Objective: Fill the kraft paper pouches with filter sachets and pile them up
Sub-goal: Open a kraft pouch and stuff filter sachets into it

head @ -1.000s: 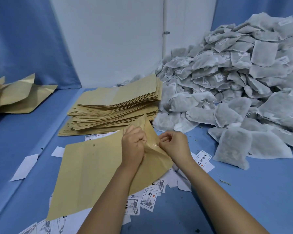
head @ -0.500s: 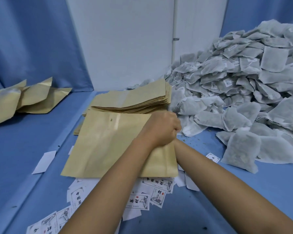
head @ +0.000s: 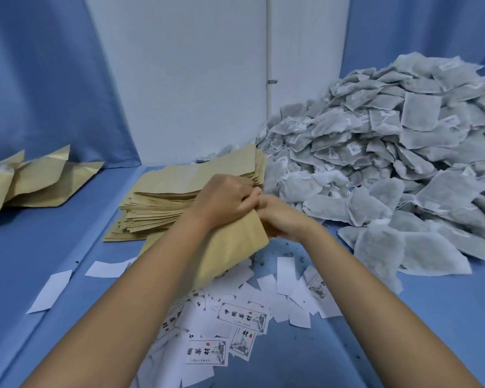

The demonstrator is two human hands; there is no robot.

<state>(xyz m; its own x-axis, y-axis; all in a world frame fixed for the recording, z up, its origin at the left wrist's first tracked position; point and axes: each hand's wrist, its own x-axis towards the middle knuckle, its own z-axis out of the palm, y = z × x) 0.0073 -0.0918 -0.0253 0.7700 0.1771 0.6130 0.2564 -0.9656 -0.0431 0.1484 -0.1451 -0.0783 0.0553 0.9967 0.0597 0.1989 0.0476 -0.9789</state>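
Status: one tan kraft paper pouch (head: 235, 242) is held just above the blue cloth-covered surface (head: 403, 331), roughly mid-surface. Its top edge is in my hands and its body hangs toward the near edge.

My left hand (head: 227, 200) has its fingers curled tight round the top edge. My right hand (head: 280, 219) touches the left at the same edge with fingers curled in, but it's motion-blurred, so I can't tell whether it's pinching the other lip.

My read is that I'm spreading the mouth open. I hold it by the lips so the body hangs free and a sachet can drop in. Nothing looks to be inside yet.

- Flat stack of empty tan pouches (head: 185, 197): just behind my hands, within easy reach for the next one.
- Big heap of grey-white filter sachets (head: 389, 163): far right corner, spilling toward my right hand, which suits it for picking.
- Bulging tan filled pouches (head: 25, 177): at the left edge, well apart, so finished ones don't mix with empties.
- White printed paper labels (head: 235, 317): scattered near the near edge, under my forearms.
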